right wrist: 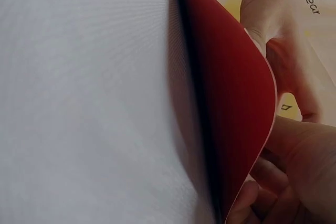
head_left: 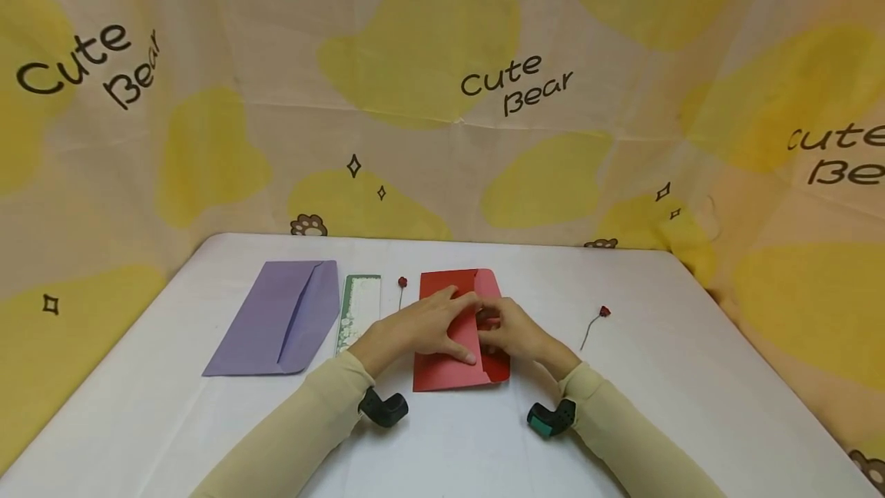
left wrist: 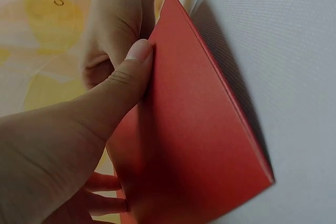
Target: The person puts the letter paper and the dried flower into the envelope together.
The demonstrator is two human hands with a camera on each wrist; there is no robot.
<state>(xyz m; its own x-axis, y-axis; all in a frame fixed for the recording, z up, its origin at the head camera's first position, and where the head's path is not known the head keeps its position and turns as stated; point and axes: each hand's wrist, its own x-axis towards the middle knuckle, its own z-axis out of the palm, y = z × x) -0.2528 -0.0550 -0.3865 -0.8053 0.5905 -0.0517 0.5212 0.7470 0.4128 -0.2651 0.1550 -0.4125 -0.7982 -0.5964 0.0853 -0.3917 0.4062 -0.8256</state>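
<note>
A red envelope (head_left: 442,371) lies on the white table with its flap (head_left: 496,367) spread out to the right. My left hand (head_left: 432,325) rests across the envelope's body, its thumb and fingers spread toward the opening edge. In the left wrist view the left thumb (left wrist: 123,77) lies along the red paper, its tip at the edge beside the other hand. My right hand (head_left: 515,329) is over the flap at the opening, fingers bent inward. In the right wrist view the flap (right wrist: 236,98) partly covers those fingers, and I cannot tell what they hold.
To the left lie a purple envelope (head_left: 263,321) and a white card with a green floral border (head_left: 362,306). A small red flower on a stem (head_left: 402,283) lies beside the red envelope; another flower (head_left: 604,312) is to its right. A patterned cloth (head_left: 415,98) hangs behind the table.
</note>
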